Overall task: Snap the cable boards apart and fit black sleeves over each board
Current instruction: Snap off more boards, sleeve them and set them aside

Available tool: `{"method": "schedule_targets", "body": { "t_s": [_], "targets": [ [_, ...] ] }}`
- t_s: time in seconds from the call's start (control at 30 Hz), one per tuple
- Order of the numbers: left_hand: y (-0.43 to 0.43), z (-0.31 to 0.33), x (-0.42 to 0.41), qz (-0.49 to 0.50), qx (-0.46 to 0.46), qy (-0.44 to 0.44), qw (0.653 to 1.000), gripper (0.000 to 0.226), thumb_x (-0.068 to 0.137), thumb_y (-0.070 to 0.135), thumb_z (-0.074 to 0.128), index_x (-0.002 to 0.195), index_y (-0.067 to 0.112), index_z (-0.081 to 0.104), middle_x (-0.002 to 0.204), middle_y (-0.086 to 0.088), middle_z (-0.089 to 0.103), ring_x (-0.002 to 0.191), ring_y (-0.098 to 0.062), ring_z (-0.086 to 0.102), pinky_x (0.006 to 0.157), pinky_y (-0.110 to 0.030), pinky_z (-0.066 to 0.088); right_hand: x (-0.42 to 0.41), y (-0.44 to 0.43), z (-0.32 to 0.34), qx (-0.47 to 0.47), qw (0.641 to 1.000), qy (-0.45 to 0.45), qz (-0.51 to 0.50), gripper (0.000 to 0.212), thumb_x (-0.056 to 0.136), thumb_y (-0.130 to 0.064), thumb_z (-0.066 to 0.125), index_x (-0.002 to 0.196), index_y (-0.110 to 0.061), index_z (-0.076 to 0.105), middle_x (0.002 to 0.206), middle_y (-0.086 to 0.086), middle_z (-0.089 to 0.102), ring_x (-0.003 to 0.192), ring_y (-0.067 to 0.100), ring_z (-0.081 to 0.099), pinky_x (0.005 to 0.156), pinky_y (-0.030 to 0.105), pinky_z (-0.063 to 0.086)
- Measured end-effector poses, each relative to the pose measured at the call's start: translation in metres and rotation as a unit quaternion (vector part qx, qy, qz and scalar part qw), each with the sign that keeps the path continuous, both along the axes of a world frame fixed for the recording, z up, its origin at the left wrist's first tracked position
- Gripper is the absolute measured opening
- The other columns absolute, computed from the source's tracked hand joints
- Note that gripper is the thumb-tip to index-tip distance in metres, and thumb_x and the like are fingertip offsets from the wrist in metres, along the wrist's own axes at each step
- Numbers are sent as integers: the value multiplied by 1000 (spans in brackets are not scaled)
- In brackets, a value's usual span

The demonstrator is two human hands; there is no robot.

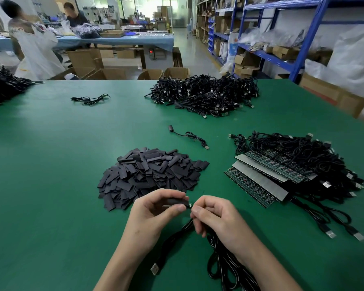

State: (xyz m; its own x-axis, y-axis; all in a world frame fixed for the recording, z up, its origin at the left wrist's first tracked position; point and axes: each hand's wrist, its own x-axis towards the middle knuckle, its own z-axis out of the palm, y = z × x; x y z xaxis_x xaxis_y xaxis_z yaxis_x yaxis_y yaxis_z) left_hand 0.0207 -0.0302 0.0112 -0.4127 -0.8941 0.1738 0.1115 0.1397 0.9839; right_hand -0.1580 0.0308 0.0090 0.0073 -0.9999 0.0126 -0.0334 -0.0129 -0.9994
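Black sleeve (175, 201), pinched in left hand (153, 213) above the green table (72, 164); cable board (190, 205) end pinched by right hand (214, 215). Sleeving step judged in hand; board is to be pushed fully inside.

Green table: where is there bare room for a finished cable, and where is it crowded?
Bare: the left stretch of the table between the sleeve pile, the loose cable and the left-edge heap; also left of the left hand. Crowded: the right side, with the board stack and its cables, and around the right hand.
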Motion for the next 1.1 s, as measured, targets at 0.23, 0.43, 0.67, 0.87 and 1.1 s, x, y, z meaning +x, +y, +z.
{"method": "schedule_targets", "body": {
  "t_s": [0.23, 0.43, 0.67, 0.87, 1.1],
  "targets": [
    [0, 1, 3, -37, 2, 11, 999, 33, 74, 30, 88, 105, 28, 78, 105, -8, 79, 99, -21, 76, 85, -22, 56, 1, 1, 4, 30, 998, -50, 5, 21, 89, -33, 61, 70, -26, 63, 52, -1, 49, 49, 13, 40, 52, 20, 36],
    [1, 1, 2, -31, -19, -8, 999, 29, 73, 38, 88, 99, 28, 78, 101, -6, 79, 94, -19, 76, 83, -21, 56, -2, 3, 7, 52, 993, -92, 45, 23, 91, -29, 58, 70, -21, 61, 51, 0, 44, 48, 13, 37, 51, 19, 34],
    [0, -1, 2, -28, -36, -13, 999, 21, 77, 22, 88, 96, 25, 78, 98, -7, 79, 92, -19, 76, 82, -21, 56, -3, 4, 8, 60, 992, -87, 66, 24, 94, -28, 56, 72, -18, 58, 52, -2, 41, 48, 11, 35, 51, 19, 32],
    [-1, -1, 4, -30, -68, -30, 997, 20, 77, 22, 84, 95, 27, 78, 96, -4, 79, 89, -18, 75, 81, -21, 56, -5, 4, 6, 76, 989, -96, 82, 25, 95, -29, 56, 72, -20, 60, 53, -3, 39, 48, 10, 33, 50, 19, 31],
    [0, -1, 5, -20, -93, -53, 994, 21, 74, 40, 84, 92, 31, 77, 92, -1, 79, 84, -17, 73, 79, -33, 58, -5, 4, 4, 90, 985, -111, 99, 27, 96, -28, 54, 71, -19, 56, 56, -4, 34, 50, 11, 29, 51, 21, 28]
  ]
}}
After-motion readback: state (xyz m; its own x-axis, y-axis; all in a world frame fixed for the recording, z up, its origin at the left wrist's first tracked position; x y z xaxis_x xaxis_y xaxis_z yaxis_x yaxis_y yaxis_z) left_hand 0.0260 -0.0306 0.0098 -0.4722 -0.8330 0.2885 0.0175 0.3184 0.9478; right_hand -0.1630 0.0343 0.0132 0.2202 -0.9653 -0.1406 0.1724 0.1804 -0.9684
